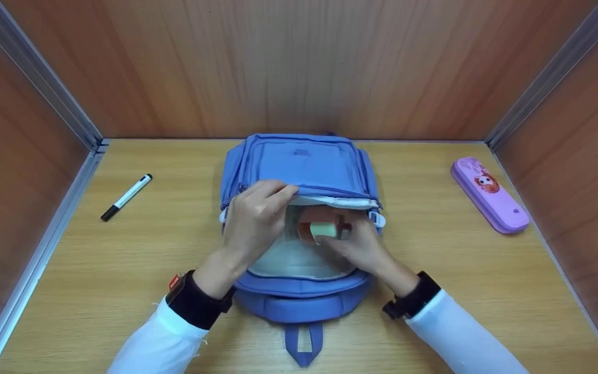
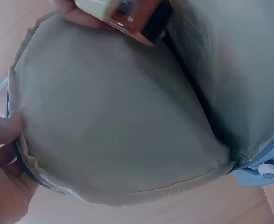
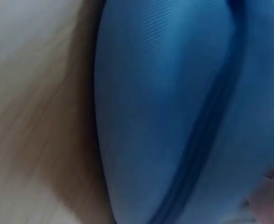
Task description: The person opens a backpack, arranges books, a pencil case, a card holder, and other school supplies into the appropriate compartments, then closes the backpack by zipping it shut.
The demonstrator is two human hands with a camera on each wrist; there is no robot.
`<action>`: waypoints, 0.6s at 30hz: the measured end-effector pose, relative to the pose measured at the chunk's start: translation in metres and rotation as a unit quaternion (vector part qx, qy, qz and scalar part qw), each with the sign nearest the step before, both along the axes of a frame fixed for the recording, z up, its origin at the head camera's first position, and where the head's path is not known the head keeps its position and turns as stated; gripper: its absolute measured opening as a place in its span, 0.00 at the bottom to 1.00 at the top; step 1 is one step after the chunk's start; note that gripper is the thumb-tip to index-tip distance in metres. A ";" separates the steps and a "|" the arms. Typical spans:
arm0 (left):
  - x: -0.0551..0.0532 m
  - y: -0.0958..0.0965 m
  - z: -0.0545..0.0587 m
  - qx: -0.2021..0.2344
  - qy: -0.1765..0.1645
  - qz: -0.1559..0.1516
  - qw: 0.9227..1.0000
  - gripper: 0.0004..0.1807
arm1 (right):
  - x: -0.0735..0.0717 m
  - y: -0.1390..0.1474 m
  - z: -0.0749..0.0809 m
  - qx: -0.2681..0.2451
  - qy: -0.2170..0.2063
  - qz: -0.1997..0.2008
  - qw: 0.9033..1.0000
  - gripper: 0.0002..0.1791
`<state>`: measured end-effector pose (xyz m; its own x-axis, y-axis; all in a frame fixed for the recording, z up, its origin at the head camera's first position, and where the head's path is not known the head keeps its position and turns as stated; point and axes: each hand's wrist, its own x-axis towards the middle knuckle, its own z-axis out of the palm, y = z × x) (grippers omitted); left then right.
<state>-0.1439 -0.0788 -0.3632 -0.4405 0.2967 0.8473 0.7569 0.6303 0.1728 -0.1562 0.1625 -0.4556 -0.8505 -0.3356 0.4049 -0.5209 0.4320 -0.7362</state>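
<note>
A blue backpack [image 1: 304,165] lies on the table with its main pocket unzipped, showing a pale grey lining [image 2: 94,102]. My left hand [image 1: 257,221] pinches the zippered edge of the raised flap between thumb and fingers and holds it up. Inside the opening, my right hand [image 1: 361,241] grips a small boxy object [image 1: 323,229], pale green-white with a reddish-brown, shiny part. Its end looks black in the left wrist view; its kind cannot be made out. In the right wrist view, the backpack's blue side [image 3: 151,116] fills most of the picture.
A white marker with a black cap [image 1: 126,197] lies on the table to the left. To the right is a purple pencil case [image 1: 491,195] with a cartoon picture. Wooden panels [image 1: 299,67] with metal edging stand behind and at both sides.
</note>
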 end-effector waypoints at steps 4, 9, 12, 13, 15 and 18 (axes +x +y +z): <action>0.002 0.000 -0.002 -0.005 0.011 -0.008 1.000 0.13 | -0.012 -0.010 -0.002 0.050 0.020 -0.012 0.998 0.43; 0.006 0.000 -0.006 -0.009 0.024 -0.015 1.000 0.12 | -0.020 -0.018 -0.001 0.178 0.051 -0.093 0.978 0.46; 0.008 0.000 -0.008 -0.008 0.027 -0.019 0.999 0.11 | -0.025 -0.023 0.000 0.208 0.070 -0.129 0.967 0.41; 0.009 0.000 -0.008 -0.007 0.027 -0.019 0.999 0.11 | -0.026 -0.025 0.001 0.204 0.075 -0.138 0.966 0.39; 0.010 -0.001 -0.009 -0.003 0.026 -0.019 0.999 0.11 | -0.030 -0.029 0.002 0.200 0.095 -0.150 0.964 0.33; 0.013 -0.002 -0.010 0.000 0.021 -0.018 1.000 0.11 | -0.036 -0.033 0.002 0.252 0.155 -0.172 0.939 0.21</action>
<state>-0.1312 -0.0804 -0.3736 -0.3937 0.3115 0.8649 0.7854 0.6029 0.1404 -0.1917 0.1293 -0.4539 -0.8113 -0.2784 0.5142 -0.4422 0.8674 -0.2280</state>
